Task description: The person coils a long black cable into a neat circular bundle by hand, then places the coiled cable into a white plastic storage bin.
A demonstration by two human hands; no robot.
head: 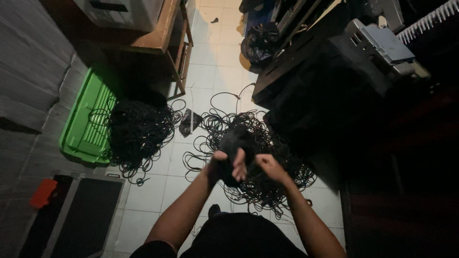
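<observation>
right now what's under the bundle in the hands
Under the cable bundle, held by the left hand and right hand, lies a loose tangle of black cables on the tile floor. The part of the tangle directly below is hidden by the bundle and hands.

My view is dim overall. Light falls brightest on the pale floor tiles point(215, 62) in the far middle, while the right side sinks into near-black shadow. Edges bend with wide-angle distortion, and both hands look slightly soft with blur.
</observation>
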